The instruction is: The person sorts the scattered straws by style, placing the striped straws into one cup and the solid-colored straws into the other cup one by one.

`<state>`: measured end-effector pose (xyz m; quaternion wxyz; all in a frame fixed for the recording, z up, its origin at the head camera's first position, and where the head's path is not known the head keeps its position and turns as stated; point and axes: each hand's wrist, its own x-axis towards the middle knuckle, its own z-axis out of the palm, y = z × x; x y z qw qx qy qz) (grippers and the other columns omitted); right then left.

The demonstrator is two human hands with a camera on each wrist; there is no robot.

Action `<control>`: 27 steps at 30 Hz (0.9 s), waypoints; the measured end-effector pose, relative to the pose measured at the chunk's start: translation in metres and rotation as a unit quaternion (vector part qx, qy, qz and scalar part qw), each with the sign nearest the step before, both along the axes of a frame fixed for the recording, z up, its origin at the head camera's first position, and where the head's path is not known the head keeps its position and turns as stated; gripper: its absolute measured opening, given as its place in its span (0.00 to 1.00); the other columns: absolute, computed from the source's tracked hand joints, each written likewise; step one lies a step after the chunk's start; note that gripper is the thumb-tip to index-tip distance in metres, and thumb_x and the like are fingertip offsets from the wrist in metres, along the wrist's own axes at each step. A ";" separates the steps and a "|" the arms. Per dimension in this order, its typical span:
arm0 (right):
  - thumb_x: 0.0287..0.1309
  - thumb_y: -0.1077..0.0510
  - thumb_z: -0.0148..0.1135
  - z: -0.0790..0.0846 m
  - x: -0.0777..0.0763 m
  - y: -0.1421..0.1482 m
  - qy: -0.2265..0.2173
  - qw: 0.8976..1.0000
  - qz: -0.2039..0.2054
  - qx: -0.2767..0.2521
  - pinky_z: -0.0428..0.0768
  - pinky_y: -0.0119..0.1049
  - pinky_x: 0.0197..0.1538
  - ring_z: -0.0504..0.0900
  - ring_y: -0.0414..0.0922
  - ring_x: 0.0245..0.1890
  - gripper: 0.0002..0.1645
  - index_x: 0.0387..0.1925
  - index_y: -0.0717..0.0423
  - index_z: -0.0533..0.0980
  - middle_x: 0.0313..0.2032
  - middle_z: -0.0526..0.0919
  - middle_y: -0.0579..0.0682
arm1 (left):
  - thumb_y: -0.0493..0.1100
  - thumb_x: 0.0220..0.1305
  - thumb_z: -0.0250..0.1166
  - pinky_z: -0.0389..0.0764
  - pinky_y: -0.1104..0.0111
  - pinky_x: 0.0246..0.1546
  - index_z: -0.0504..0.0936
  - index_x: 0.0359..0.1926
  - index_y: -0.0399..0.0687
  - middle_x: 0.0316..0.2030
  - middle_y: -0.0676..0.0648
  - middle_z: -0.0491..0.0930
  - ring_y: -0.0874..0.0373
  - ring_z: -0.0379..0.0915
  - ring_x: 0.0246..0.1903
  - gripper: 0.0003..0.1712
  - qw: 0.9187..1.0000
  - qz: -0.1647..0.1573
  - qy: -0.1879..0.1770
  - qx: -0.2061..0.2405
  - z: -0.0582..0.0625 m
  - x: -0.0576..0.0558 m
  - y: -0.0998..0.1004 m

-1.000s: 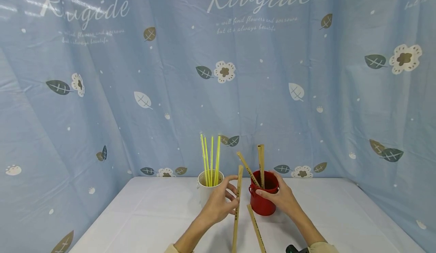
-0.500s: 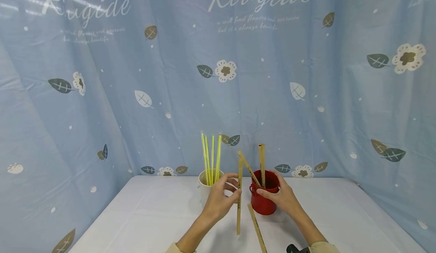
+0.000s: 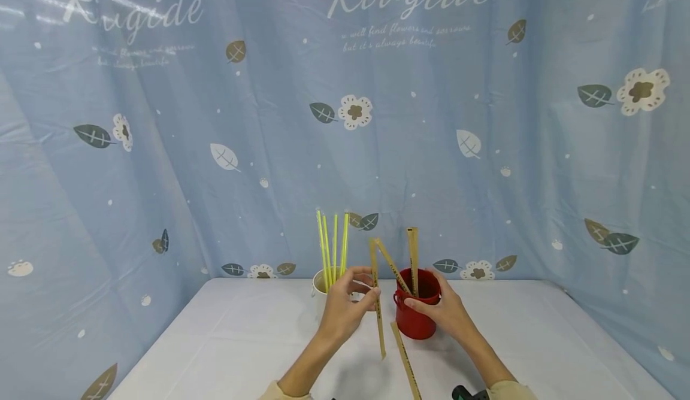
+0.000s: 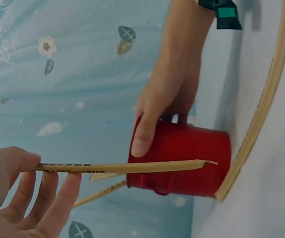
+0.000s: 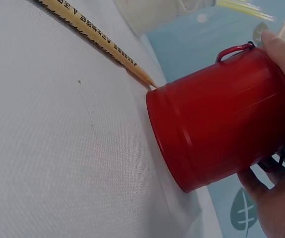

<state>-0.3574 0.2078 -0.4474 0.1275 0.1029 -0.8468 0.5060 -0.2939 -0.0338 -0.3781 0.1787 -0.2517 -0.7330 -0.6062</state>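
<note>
My left hand (image 3: 345,307) pinches a pair of wrapped chopsticks (image 3: 379,322) between thumb and fingertips. They hang nearly upright above the table, left of the red bucket (image 3: 415,323). In the left wrist view, the tan printed wrapper of the chopsticks (image 4: 122,167) crosses in front of the bucket. My right hand (image 3: 450,311) grips the bucket's rim, thumb at the near side and fingers behind. More wrapped chopsticks (image 3: 413,256) stand in the bucket, and one leans left. Another wrapped pair (image 3: 405,361) lies on the table by the bucket's base.
Left of the red bucket stands a white bucket (image 3: 319,304) holding several thin yellow-green sticks (image 3: 335,244), partly hidden by my left hand. A white cloth covers the table (image 3: 226,340). Behind it hangs a blue patterned curtain (image 3: 286,148).
My left hand has lifted the chopsticks off the table, and their lower end has swung a little right. The right hand stays on the red bucket.
</note>
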 end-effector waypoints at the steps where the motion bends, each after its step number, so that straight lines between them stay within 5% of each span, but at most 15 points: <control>1: 0.48 0.39 0.74 0.000 0.000 0.000 0.000 1.000 0.000 0.000 0.79 0.53 0.57 0.71 0.55 0.64 0.58 0.74 0.50 0.53 0.65 0.70 0.55 | 0.36 0.62 0.67 0.85 0.69 0.30 0.77 0.53 0.46 0.41 0.40 0.78 0.59 0.81 0.35 0.18 1.000 -0.002 -0.001 0.006 0.001 0.000 0.000; 13: 0.48 0.40 0.75 0.001 0.002 0.000 -0.001 1.000 -0.004 0.000 0.80 0.53 0.57 0.71 0.56 0.64 0.58 0.73 0.50 0.53 0.65 0.70 0.55 | 0.38 0.63 0.68 0.86 0.66 0.34 0.76 0.55 0.45 0.44 0.39 0.76 0.56 0.80 0.40 0.20 0.998 -0.022 -0.015 0.054 0.014 -0.002 0.002; 27: 0.47 0.38 0.75 0.000 0.001 -0.001 -0.002 1.000 -0.002 -0.008 0.79 0.53 0.58 0.72 0.53 0.63 0.57 0.72 0.45 0.55 0.64 0.71 0.51 | 0.40 0.64 0.67 0.86 0.65 0.33 0.76 0.55 0.44 0.42 0.38 0.77 0.54 0.81 0.38 0.19 0.996 -0.027 0.044 0.067 0.047 -0.019 0.015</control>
